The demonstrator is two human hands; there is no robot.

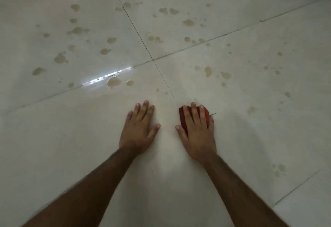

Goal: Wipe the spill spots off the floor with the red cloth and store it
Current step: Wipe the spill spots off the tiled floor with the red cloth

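The right hand (196,130) presses flat, fingers straight, on the red cloth (184,117) beneath it; the left hand (138,130) rests open on the floor (250,146). Spill spots (113,81) lie ahead of both hands: best push forward with steady pressure, in overlapping strokes.

dark grout lines (135,27) cross mid-frame; bright glare streak (107,76) left of crossing
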